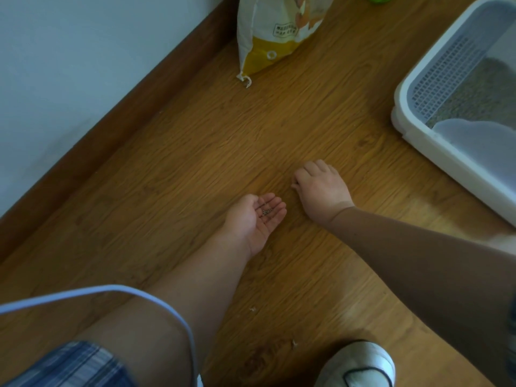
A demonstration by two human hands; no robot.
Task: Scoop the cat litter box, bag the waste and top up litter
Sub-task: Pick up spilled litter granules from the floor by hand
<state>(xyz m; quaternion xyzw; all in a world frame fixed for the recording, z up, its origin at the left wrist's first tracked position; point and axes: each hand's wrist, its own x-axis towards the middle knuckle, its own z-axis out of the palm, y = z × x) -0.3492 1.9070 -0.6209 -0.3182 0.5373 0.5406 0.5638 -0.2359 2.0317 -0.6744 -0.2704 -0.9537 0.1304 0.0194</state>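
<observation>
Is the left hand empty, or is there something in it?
Not empty: the left hand, palm up, carries a few small grey grains.

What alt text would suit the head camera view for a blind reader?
A person's left hand, palm up, holds a few litter granules over a wooden floor; the right hand, curled, touches the floor beside it. A litter box and litter bag stand nearby.
</observation>
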